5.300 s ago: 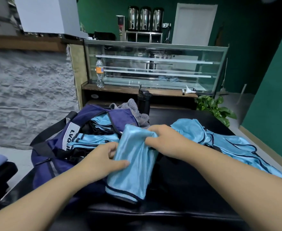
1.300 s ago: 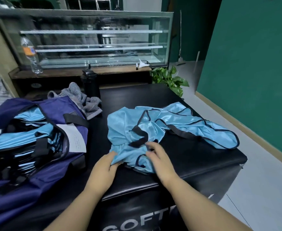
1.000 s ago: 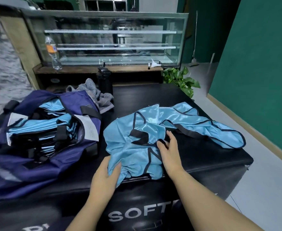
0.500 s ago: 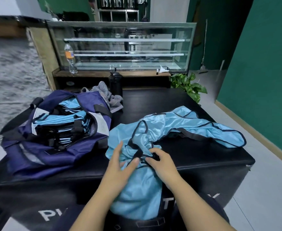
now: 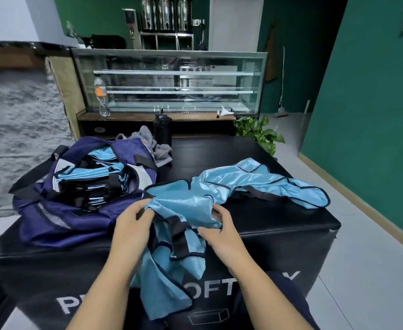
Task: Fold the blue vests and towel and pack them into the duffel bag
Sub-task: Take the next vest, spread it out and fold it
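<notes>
A light blue vest (image 5: 179,206) with dark trim hangs over the near edge of the black padded box (image 5: 279,225). My left hand (image 5: 134,225) pinches its upper left corner and my right hand (image 5: 219,227) grips its upper right edge. Another blue vest (image 5: 267,184) lies crumpled on the box to the right. The open navy duffel bag (image 5: 76,210) sits at the left, with several folded blue vests (image 5: 100,172) stacked inside. A grey striped towel (image 5: 148,141) lies bunched behind the bag.
A black bottle (image 5: 162,129) stands at the box's far edge by the towel. Beyond it are a wooden shelf, a water bottle (image 5: 101,96) and a glass display case (image 5: 172,82). A potted plant (image 5: 260,132) is at the far right corner. Grey floor lies to the right.
Both hands have spread apart along the vest's top edge, opening it out, and the vest hangs lower over the box front. The view has tilted up.
</notes>
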`<state>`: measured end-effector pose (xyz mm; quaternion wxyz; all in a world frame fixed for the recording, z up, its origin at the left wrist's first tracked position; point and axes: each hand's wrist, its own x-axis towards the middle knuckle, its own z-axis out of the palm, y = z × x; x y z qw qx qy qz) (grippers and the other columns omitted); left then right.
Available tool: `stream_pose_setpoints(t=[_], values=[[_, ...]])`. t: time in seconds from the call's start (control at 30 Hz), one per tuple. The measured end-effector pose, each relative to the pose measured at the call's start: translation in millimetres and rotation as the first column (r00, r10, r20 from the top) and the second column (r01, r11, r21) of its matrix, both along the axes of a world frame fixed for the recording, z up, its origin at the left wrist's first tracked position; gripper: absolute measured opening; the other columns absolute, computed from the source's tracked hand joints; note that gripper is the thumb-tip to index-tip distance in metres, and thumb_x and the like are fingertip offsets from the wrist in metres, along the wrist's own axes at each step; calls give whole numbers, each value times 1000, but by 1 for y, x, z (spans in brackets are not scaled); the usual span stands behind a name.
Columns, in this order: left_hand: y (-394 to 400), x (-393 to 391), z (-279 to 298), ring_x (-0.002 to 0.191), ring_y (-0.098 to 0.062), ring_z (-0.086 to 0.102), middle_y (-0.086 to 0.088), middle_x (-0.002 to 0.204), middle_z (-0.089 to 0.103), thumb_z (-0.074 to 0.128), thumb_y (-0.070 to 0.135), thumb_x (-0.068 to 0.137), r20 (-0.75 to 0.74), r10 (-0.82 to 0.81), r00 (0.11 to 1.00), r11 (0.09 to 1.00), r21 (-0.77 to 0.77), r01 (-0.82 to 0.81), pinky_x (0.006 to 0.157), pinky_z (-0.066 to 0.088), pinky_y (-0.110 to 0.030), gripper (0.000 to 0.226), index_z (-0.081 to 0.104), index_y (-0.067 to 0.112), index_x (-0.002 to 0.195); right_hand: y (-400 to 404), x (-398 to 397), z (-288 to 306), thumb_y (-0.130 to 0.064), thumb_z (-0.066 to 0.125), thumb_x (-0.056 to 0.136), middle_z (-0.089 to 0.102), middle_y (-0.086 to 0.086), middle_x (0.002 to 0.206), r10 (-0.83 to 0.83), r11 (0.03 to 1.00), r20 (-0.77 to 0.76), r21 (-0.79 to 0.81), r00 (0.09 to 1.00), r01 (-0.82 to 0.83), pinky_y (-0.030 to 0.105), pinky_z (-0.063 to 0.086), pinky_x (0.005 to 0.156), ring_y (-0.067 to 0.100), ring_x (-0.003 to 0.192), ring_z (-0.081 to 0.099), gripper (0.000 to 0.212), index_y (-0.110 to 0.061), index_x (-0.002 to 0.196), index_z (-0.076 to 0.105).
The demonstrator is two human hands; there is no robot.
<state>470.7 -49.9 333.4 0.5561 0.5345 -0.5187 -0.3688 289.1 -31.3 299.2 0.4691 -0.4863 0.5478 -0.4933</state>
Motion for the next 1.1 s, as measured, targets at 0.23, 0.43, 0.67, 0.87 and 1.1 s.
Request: stream_pose_setpoints(t=[0.23, 0.43, 0.67, 0.87, 1.1], values=[[29, 4, 46, 98, -15, 66, 6, 97, 73, 55, 11, 92, -65, -104, 992, 991, -89, 99, 89, 51, -37, 25, 73, 27, 89, 9, 16, 19, -15, 74, 80, 60, -8, 115, 34, 996, -142, -72, 989, -44, 17, 50, 81, 12, 99, 64, 66, -37, 133, 41], [51, 13, 66, 95, -16, 66, 2, 97, 73, 53, 7, 91, -80, -55, 995, 987, -155, 42, 89, 52, -36, 25, 72, 22, 93, 36, 6, 61, -5, 50, 85, 46, -3, 61, -110, 988, -366, -141, 924, 62, 21, 29, 49, 12, 58, 38, 25, -17, 63, 49], [85, 19, 94, 84, -8, 63, 0, 101, 70, 53, -2, 90, -233, -51, 971, 974, -226, -3, 72, 49, -19, 29, 70, 18, 103, 99, -8, 138, -10, 44, 86, 62, 2, 55, -192, 964, 66, -172, 979, 201, 24, 48, 56, 12, 46, 58, 20, -6, 78, 62], [107, 16, 122, 94, -5, 65, 5, 104, 71, 56, -3, 84, -139, -95, 986, 951, -304, 49, 79, 48, -18, 39, 69, 32, 95, 136, -22, 178, -18, 57, 89, 69, 4, 73, -81, 970, 257, -202, 963, 136, 27, 47, 59, 17, 55, 59, 15, -9, 85, 68], [107, 4, 110, 100, -16, 61, 3, 107, 68, 63, 42, 77, 393, -288, 873, 941, -53, 335, 94, 45, -31, 26, 66, 39, 103, 143, -28, 193, -27, 56, 82, 48, 10, 89, -50, 983, 141, -166, 989, 73, 38, 32, 66, 28, 79, 41, 21, -13, 99, 58]])
